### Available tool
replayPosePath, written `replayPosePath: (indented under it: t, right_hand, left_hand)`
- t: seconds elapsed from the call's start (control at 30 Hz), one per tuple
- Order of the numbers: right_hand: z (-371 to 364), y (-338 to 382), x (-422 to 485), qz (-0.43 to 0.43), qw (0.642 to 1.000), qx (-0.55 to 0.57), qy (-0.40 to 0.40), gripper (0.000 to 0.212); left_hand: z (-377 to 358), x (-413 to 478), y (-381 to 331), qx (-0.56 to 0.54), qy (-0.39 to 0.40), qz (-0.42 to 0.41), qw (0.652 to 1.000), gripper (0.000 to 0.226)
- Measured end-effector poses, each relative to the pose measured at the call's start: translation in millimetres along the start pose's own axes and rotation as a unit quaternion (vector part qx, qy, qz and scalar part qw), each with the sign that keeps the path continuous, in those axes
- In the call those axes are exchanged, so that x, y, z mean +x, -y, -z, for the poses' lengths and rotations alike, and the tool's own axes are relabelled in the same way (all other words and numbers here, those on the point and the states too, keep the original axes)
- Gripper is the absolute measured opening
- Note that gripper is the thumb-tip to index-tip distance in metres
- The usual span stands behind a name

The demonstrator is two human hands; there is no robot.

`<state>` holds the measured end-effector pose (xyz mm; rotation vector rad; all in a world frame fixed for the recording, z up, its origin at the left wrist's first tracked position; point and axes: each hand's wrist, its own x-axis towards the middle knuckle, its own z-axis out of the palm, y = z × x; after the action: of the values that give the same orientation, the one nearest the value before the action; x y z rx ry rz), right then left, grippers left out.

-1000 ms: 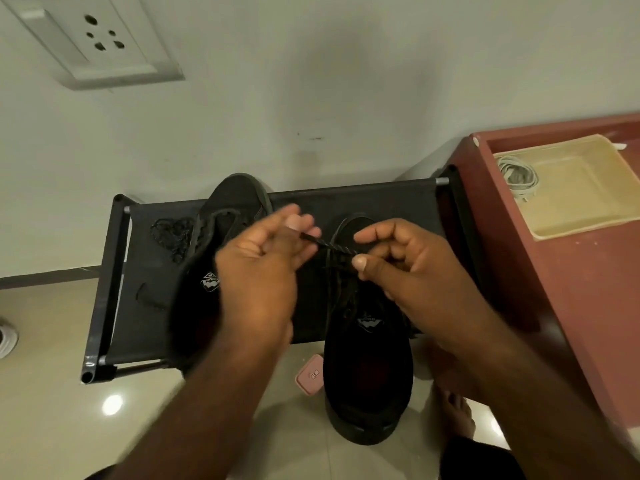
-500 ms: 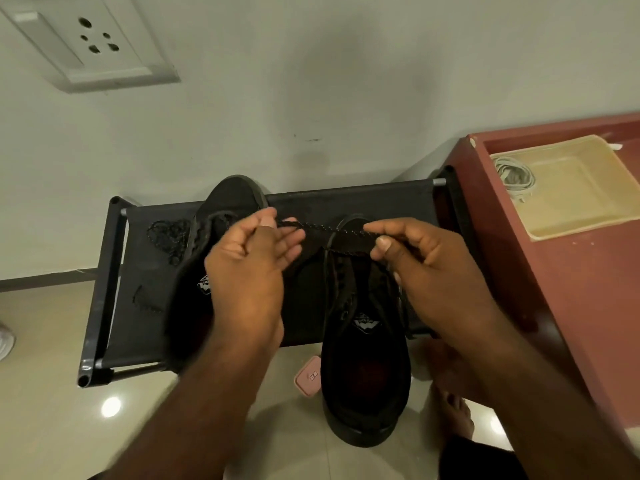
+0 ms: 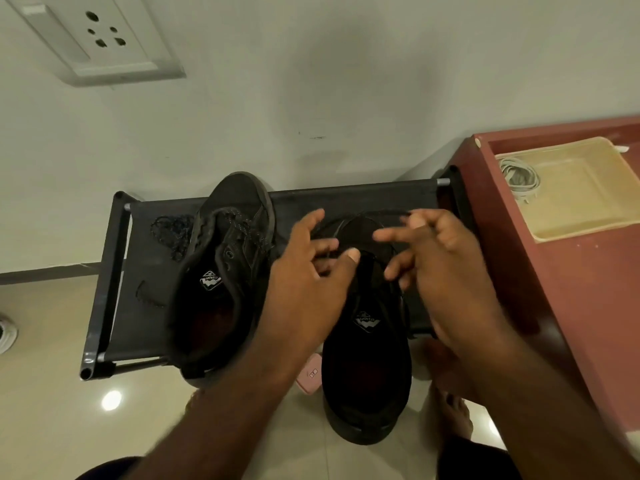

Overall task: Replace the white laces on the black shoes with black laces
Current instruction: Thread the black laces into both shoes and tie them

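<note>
- Black rack [image 3: 346, 202] is carrying left shoe [image 3: 221, 271] mid-left, right shoe [image 3: 367, 358] overhanging its front edge.
- Both blurred, left hand [image 3: 311, 282] and right hand [image 3: 446, 268] are hovering over right shoe's toe; their grip cannot be told.

Left hand [image 3: 304, 282] and right hand [image 3: 446, 271] close together, both blurred

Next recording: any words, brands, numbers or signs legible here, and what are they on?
No text reads reliably.
White badge on the insole of the black shoe on the black fabric rack: lettering inverted, blurred, unreadable.
Matching badge in the nearer black shoe: unreadable.
Small pink object: white mark, too small.
</note>
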<state>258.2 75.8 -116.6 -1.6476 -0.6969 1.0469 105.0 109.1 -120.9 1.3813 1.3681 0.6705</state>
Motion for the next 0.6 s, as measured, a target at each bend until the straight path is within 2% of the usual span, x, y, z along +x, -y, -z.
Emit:
replayPosePath:
  t: [0.07, 0.1, 0.2, 0.3, 0.37, 0.5, 0.6]
  right_hand:
    - [6.9, 4.2, 6.2, -0.065, 0.984, 0.134, -0.103, 0.023]
    - [10.7, 4.8, 8.2, -0.089, 0.974, 0.166, -0.129, 0.027]
    - [11.5, 2.0, 6.9, -0.129, 0.965, 0.187, -0.132, 0.037]
    - [3.5, 1.0, 1.9, -0.130, 0.970, 0.177, -0.101, 0.045]
    - [-1.4, 1.5, -0.8, -0.126, 0.976, 0.166, -0.064, 0.040]
    - [-11.5, -4.2, -3.6, -0.114, 0.992, 0.034, 0.042, 0.031]
    - [-15.2, -11.5, -9.5, -0.084, 0.988, -0.057, 0.118, 0.028]
  left_hand:
    - [-6.0, -11.5, 3.2, 0.115, 0.015, 0.016, 0.993, 0.049]
    - [-7.8, -15.8, 4.3, 0.181, 0.027, 0.015, 0.983, 0.046]
    - [-7.2, -20.2, 3.9, 0.285, 0.061, 0.003, 0.957, 0.046]
    - [-5.1, -22.7, 0.1, 0.298, 0.079, -0.012, 0.951, 0.049]
    - [-3.5, -26.8, -0.1, 0.318, 0.093, -0.024, 0.943, 0.051]
    - [7.9, -37.7, -0.6, 0.353, 0.085, -0.054, 0.930, 0.047]
    - [15.9, -53.0, -1.9, 0.383, 0.062, -0.075, 0.918, 0.048]
